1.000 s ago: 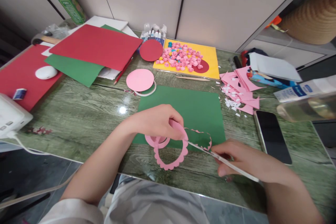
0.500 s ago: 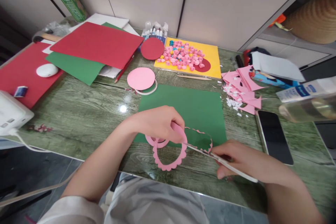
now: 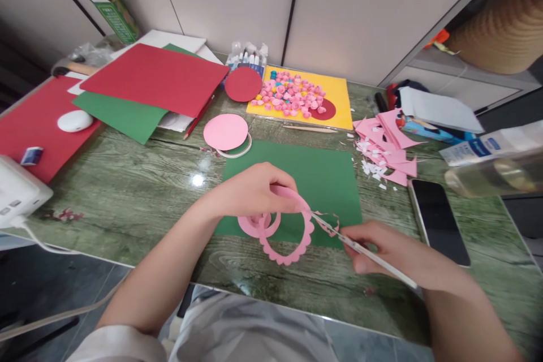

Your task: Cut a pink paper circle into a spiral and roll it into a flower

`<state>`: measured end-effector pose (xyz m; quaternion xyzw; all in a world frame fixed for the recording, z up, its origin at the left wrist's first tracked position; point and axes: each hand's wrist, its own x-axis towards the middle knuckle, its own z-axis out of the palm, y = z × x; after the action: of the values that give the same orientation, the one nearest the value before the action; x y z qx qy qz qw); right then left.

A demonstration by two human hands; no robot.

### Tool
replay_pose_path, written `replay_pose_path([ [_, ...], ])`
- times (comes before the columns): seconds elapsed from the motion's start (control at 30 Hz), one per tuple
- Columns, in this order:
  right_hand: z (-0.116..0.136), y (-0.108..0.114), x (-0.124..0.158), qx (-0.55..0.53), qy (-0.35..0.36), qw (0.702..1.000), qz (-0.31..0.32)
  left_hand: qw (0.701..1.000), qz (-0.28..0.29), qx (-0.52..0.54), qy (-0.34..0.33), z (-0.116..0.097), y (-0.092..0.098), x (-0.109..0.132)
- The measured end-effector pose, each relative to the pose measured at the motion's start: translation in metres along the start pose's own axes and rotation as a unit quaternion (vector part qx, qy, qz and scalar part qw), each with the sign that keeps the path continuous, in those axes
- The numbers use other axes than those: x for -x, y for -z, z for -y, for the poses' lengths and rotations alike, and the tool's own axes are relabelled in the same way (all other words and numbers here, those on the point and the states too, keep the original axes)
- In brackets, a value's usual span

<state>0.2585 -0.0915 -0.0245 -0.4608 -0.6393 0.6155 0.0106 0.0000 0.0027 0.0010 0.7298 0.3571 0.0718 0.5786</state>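
My left hand (image 3: 258, 189) pinches a pink paper ring (image 3: 287, 257) whose lower outer edge is scalloped. My right hand (image 3: 390, 249) grips white-handled scissors (image 3: 360, 248), seen nearly edge-on, with the blade tips at the right rim of the ring. A thin curled pink paper strip (image 3: 334, 222) hangs near the blades. Below my left hand another pink paper ring (image 3: 250, 229) is partly covered. Green paper (image 3: 322, 175) lies flat beneath my hands.
Behind are a pink paper circle (image 3: 225, 132), a white ring (image 3: 241, 153), a red circle (image 3: 243, 83) and small pink pieces (image 3: 292, 93) on a yellow sheet (image 3: 339, 90). Pink scraps (image 3: 394, 153) and a phone (image 3: 439, 220) lie right; red paper (image 3: 156, 79) lies left.
The held ring has shifted right and turned slightly, with the blades now higher on its right rim. The hanging strip has swung in closer to the scissors. The view has tilted slightly.
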Motion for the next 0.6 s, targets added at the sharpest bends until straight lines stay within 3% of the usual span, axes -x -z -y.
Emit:
replay_pose_path([
  [0.2, 0.001, -0.003, -0.006, -0.115, 0.065, 0.991, -0.019, 0.992, -0.099, 0.075, -0.037, 0.000, -0.011, -0.007],
  [0.43, 0.001, -0.008, -0.014, -0.141, 0.163, 0.976, -0.044, 0.961, -0.199, 0.182, -0.060, 0.005, -0.039, -0.017],
  [0.6, -0.004, -0.017, -0.020, -0.188, 0.196, 0.962, -0.040, 0.936, -0.265, 0.227, -0.056, 0.006, -0.051, -0.019],
])
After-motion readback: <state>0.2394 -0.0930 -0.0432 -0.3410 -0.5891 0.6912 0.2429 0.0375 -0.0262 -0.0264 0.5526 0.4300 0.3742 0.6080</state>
